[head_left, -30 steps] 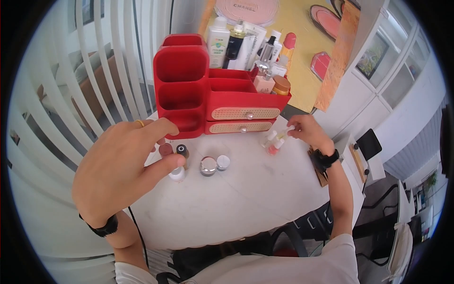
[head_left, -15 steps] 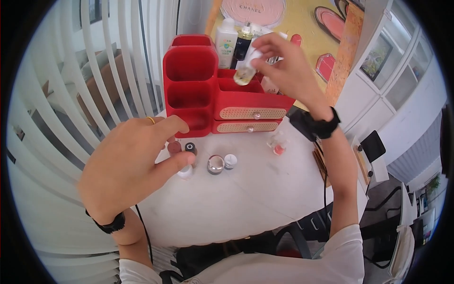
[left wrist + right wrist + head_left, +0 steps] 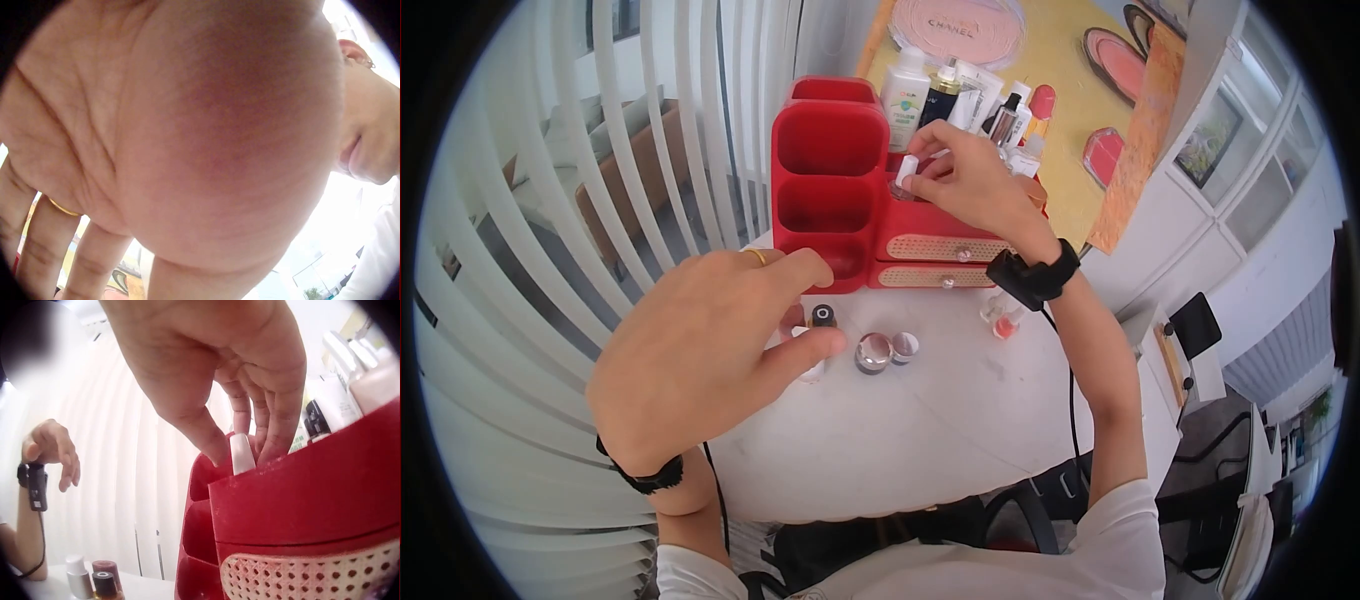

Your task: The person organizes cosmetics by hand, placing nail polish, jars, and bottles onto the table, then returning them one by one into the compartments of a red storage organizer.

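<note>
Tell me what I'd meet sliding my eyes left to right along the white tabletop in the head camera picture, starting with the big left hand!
Left hand, bigger shiny silver-topped jar, smaller round jar, little pinkish bottle.

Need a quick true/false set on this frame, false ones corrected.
1. The right grip holds a white-capped bottle at the red organizer. True.
2. The left grip is pressed flat against the tabletop. False: it is raised above the tabletop, holding nothing.
3. Two round-lidded jars stand side by side on the tabletop. True.
4. Both drawers are pulled fully out. False: both look closed.
5. The pink-tinted bottle lies inside the organizer. False: it is on the tabletop.
</note>
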Tool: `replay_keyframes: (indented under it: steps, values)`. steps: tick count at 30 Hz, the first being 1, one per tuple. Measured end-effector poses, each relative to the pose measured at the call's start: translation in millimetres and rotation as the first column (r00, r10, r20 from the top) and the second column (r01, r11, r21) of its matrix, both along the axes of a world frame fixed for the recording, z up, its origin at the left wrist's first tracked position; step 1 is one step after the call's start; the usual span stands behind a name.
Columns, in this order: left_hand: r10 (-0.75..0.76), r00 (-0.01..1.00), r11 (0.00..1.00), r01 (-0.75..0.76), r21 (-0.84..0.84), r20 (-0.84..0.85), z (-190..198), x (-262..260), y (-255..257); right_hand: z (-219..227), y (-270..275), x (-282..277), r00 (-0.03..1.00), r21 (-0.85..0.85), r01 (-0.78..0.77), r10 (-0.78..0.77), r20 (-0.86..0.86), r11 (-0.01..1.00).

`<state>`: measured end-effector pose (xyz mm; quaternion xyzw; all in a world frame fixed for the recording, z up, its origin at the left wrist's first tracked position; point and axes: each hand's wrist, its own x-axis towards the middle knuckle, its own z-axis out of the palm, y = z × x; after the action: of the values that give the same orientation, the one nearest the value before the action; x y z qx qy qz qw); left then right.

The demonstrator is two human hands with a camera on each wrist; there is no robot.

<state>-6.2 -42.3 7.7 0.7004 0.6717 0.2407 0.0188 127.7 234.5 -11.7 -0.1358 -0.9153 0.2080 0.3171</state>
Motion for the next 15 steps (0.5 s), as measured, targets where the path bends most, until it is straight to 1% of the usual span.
replay_keyframes:
  steps: [2,3,4,6,7,8,9,10,12,13,15]
  values:
    - [-0.013,1.0,1.0,0.013,0.015,-0.012,-0.4,-0.4,0.4,10.3,-7.0,15.9,0.997,0.126,0.059,-0.054,-0.05,0.99]
    - [-0.006,1.0,1.0,0.007,0.02,-0.01,-0.5,-0.8,-0.1,17.5,-15.0,28.1,0.991,0.105,0.11,-0.101,-0.091,0.988]
    - [0.0,1.0,1.0,0.0,0.025,-0.006,-0.9,-1.3,-0.5,20.2,-19.8,42.0,0.99,0.101,0.116,-0.108,-0.088,0.988]
    - [-0.006,1.0,0.999,0.007,0.034,-0.021,-1.6,-2.4,0.2,21.0,-24.7,73.1,0.978,0.117,0.201,-0.206,0.027,0.973]
    - [-0.005,0.999,0.999,0.006,0.048,-0.038,-1.9,-2.4,0.6,16.2,-21.8,88.9,0.977,0.116,0.207,-0.211,0.03,0.972]
    - [-0.011,0.999,0.999,0.013,0.047,-0.035,-1.9,-1.9,1.1,7.5,-15.9,105.3,0.957,0.127,0.213,-0.233,0.174,0.969]
    - [-0.006,0.999,1.0,0.007,0.03,-0.031,-1.7,-1.0,1.9,-2.4,-10.8,119.9,0.916,0.139,0.219,-0.253,0.312,0.966]
    - [-0.001,1.0,1.0,0.002,0.014,-0.03,-1.3,-0.3,2.9,-13.7,-6.7,131.8,0.914,0.139,0.227,-0.26,0.312,0.964]
    - [-0.01,0.999,1.0,0.01,0.011,-0.043,-2.0,-0.4,3.9,-39.7,1.1,151.8,0.847,0.079,0.33,-0.332,0.415,0.941]
    - [-0.009,0.998,1.0,0.009,0.007,-0.055,-1.9,0.1,4.2,-52.1,4.7,160.3,0.847,0.079,0.335,-0.337,0.412,0.939]
    - [-0.004,1.0,1.0,0.004,0.001,-0.027,-0.2,2.9,4.1,-71.3,10.2,171.1,0.794,0.005,0.388,-0.337,0.506,0.921]
